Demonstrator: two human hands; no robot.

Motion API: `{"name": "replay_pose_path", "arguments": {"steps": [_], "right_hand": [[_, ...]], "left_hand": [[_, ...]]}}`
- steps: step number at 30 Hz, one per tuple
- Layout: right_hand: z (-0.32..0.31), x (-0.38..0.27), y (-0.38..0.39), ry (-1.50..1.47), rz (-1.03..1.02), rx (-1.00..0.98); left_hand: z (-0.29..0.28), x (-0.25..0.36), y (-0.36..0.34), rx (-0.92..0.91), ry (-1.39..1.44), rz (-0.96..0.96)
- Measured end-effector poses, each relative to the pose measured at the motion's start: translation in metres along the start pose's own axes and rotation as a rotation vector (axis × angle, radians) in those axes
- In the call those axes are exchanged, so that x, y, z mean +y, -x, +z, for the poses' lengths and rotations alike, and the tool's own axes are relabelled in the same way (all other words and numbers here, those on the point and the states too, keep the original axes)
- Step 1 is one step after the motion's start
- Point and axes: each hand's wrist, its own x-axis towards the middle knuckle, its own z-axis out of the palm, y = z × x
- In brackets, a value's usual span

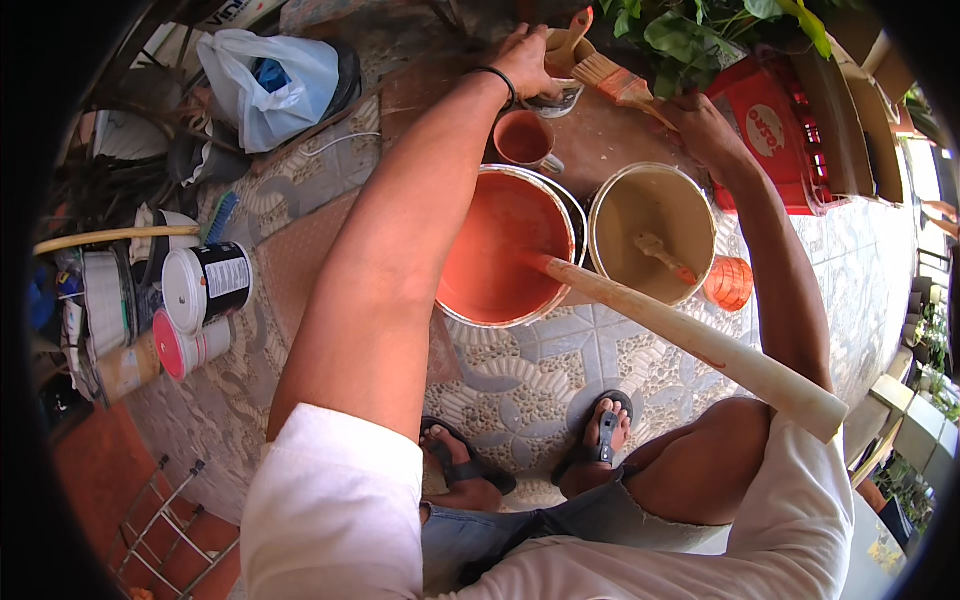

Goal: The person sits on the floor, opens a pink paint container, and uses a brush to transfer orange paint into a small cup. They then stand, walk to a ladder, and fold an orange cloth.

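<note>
My left hand (pixel 522 62) is closed on the edge of a small tub (pixel 566 100) beyond the buckets. Beside its fingers, a second brush (pixel 572 42) with a wooden handle leans at the tub. A wide paintbrush (pixel 625 86) is in my right hand (pixel 705 135), its pale bristles angled toward the tub and its metal band smeared orange. Nearer to me stands a bucket of orange-red paint (pixel 490 245), with a long pale pole (pixel 690 335) slanting out toward my right arm. To its right, another bucket (pixel 693 215) holds murky tan liquid and a brush (pixel 665 257).
A mug (pixel 523 137) with reddish contents sits behind the paint bucket. An orange patterned cup (pixel 729 283) is by the right bucket. Red crate (pixel 765 125) and leafy plant (pixel 690 40) lie far right; plastic bag (pixel 265 85) and paint tubs (pixel 205 287) left. My sandalled feet flank patterned tiles.
</note>
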Motion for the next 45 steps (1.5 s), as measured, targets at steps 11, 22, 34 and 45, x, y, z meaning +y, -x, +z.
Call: {"name": "replay_pose_path", "arguments": {"steps": [11,22,34,45], "right_hand": [[-0.011,-0.021,-0.005,0.259,0.101,0.051],[0.004,-0.028,0.006,0.839,0.073,-0.082],[-0.007,-0.034,0.001,0.415,0.165,0.110],[0.002,-0.029,0.006,0.691,-0.032,0.085]], "left_hand": [[0.027,-0.017,-0.008,0.088,-0.003,-0.033],[0.003,0.003,-0.008,-0.124,0.085,-0.057],[0.017,-0.017,-0.010,-0.020,0.056,-0.043],[0.006,-0.002,-0.005,-0.072,0.078,-0.038]]}}
